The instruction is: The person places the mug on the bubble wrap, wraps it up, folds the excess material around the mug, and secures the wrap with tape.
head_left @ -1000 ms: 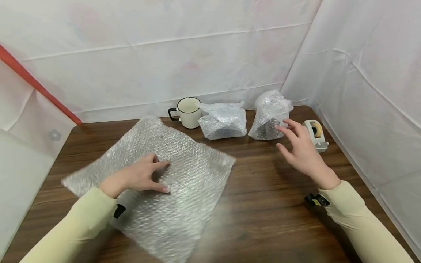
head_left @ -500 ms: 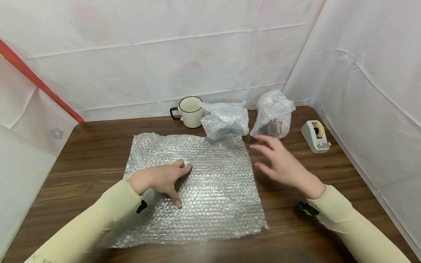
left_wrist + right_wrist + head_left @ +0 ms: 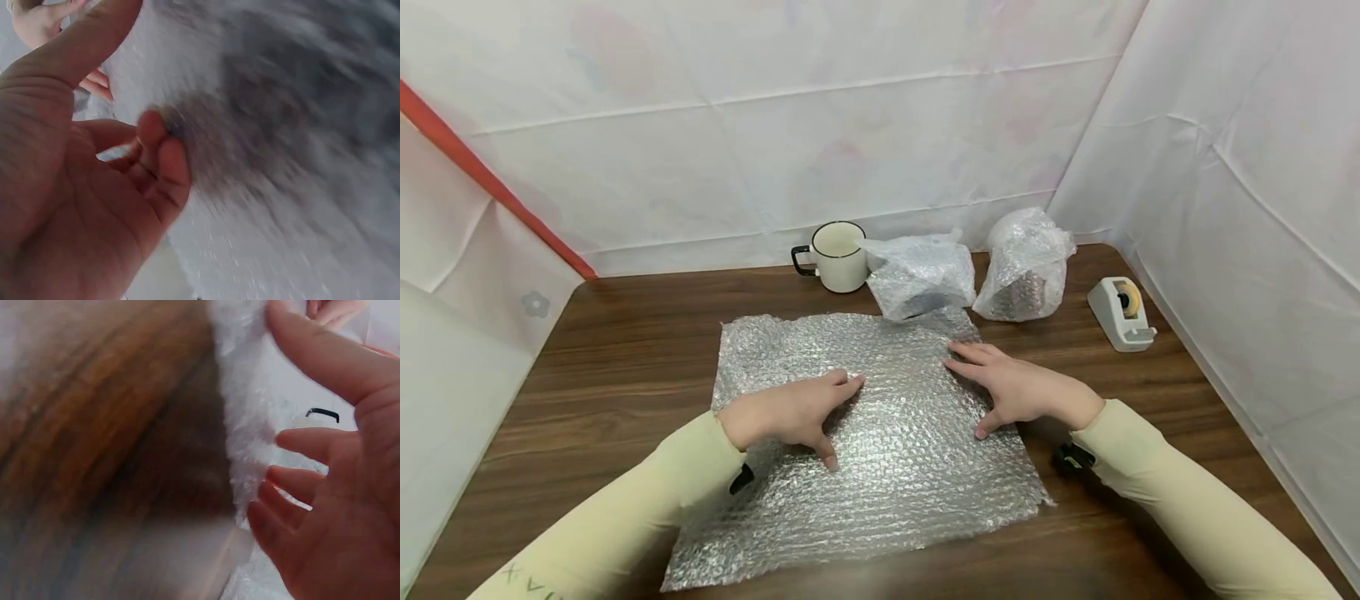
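Note:
A sheet of bubble wrap (image 3: 902,483) lies spread on the brown wooden table, its far edge reaching the foot of a wrapped bundle. My left hand (image 3: 793,411) is palm down over the left half of the sheet, thumb and index finger spread apart; the left wrist view shows its other fingers (image 3: 172,169) loosely bent. Over the sheet's right edge is my right hand (image 3: 1018,390), thumb away from the fingers. In the right wrist view its fingertips (image 3: 275,472) are right at the bubble wrap's edge (image 3: 240,412). Neither hand grips anything.
Along the back stand a white mug (image 3: 842,267) with a black rim and handle, a bubble-wrapped bundle (image 3: 925,275) and a taller wrapped bundle (image 3: 1026,267). A white tape dispenser (image 3: 1122,315) is at the right. White cloth walls (image 3: 850,125) enclose the table (image 3: 617,358).
The bubble wrap has turned and shifted right, now lying nearly square to the table. My left hand moved right with it; my right hand came left and down from beside the wrapped bundle onto its edge.

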Motion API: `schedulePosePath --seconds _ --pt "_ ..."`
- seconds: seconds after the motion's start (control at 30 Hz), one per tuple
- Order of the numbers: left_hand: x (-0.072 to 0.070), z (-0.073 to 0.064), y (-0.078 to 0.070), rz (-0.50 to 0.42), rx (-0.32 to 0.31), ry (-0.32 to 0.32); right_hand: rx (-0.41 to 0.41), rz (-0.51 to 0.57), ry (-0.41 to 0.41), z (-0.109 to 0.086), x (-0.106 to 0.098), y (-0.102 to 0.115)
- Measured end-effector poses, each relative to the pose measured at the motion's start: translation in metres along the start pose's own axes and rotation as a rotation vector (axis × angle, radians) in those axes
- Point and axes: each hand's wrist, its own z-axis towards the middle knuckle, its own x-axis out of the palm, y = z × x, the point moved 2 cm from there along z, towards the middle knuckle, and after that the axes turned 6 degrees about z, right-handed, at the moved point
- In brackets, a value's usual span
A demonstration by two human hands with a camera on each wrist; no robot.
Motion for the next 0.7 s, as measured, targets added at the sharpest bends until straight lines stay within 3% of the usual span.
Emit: schedulePosePath --seconds 0.17,0.23,0.37,0.53,0.6,0.7 --pt "-0.014 0.001 0.014 -0.063 0.086 -0.086 0.042 0.012 0.022 -0.010 -0.004 -0.008" --pt "-0.024 0.001 0.026 -0.042 0.075 -0.155 0.046 0.017 0.016 -0.015 -0.005 -0.012" --pt "-0.047 0.005 0.062 -0.048 -0.038 -0.351 0.058 0.017 0.001 -0.025 -0.007 -0.017" --pt "-0.077 0.011 0.102 -0.212 -0.216 -0.581 0.075 0.004 -0.005 -0.032 -0.007 -0.021" --pt "-0.086 0.016 0.111 -0.263 -0.246 -0.633 0.073 0.001 -0.004 -0.032 -0.007 -0.021" --pt "-0.096 0.025 0.120 -0.297 -0.271 -0.650 0.076 0.001 -0.004 -0.031 -0.007 -0.020"
